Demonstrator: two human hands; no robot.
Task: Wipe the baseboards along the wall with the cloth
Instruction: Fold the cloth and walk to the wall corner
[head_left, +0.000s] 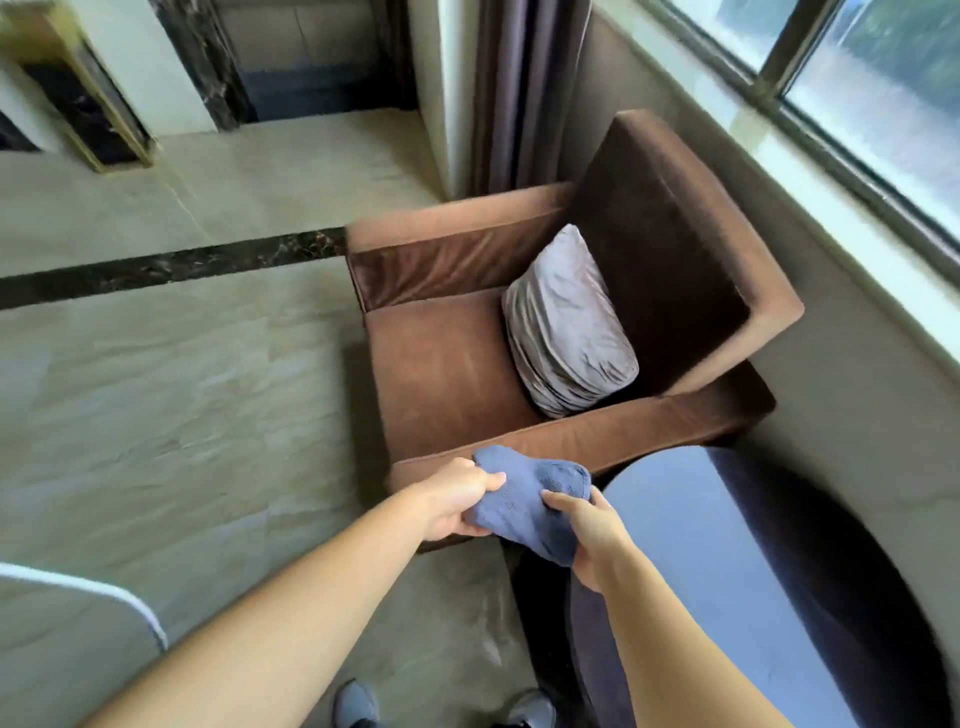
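Observation:
A blue cloth (524, 499) is bunched between both hands in front of me, above the near armrest of a brown armchair. My left hand (457, 501) pinches its left end. Gripping the right end from below is my right hand (592, 535). The wall (857, 415) runs under the window on the right; its foot is hidden behind the armchair and a dark round table, so no baseboard shows there. At the far top a dark marble strip (208, 67) lines a wall's base.
The brown armchair (452, 364) holds a grey cushion (566, 322). A dark round table (737, 571) stands at lower right against the wall. Curtains (524, 93) hang behind the chair. Beige tiled floor (171, 405) spreads to the left. A white object's edge (104, 592) is at lower left.

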